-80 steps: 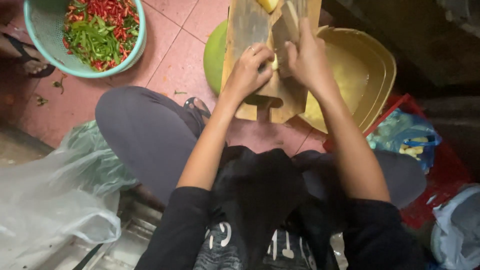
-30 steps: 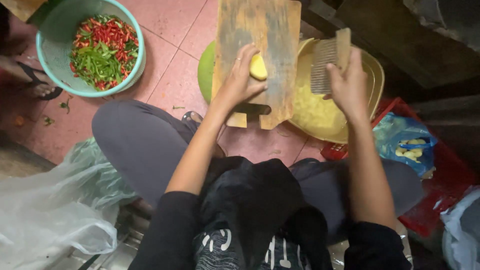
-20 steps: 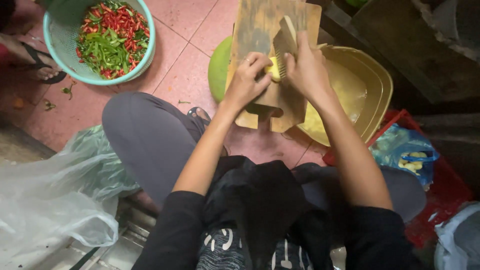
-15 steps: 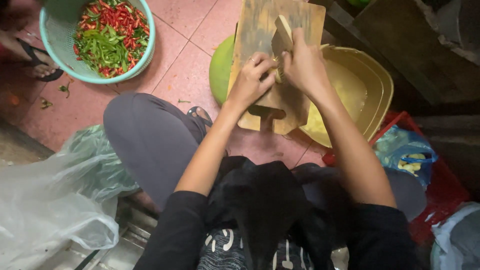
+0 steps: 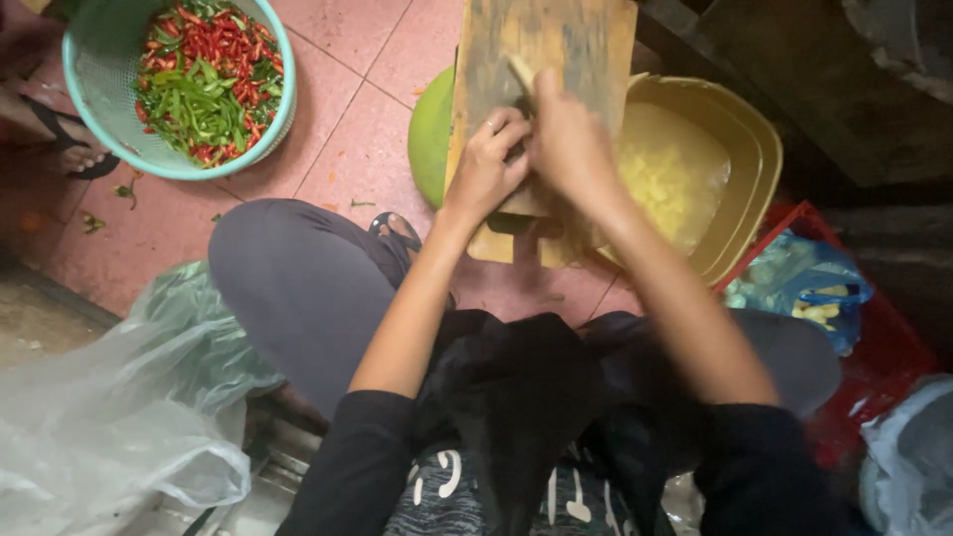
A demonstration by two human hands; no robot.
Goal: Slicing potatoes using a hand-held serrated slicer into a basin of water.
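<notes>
In the head view, the person sits low over a pink tiled floor [image 5: 357,149] with a wooden cutting board [image 5: 556,60] propped ahead of the knees. The left hand [image 5: 488,169] rests on the board with its fingers curled down, pinning a small piece that is hidden beneath them. Touching it on the right, the right hand [image 5: 571,149] is closed around a blade handle; only a pale sliver of the knife [image 5: 520,71] shows just beyond the knuckles, blurred. The step in hand looks like fine chopping on the board. The next cut would call for the left fingertips to stay tucked clear of the edge. Just right of the right hand sits a yellow basin [image 5: 740,199] holding pale chopped bits; a green bowl [image 5: 429,134] peeks out left of the left hand. Well off to the left, a teal basket [image 5: 94,149] holds red and green chillies [image 5: 204,79].
</notes>
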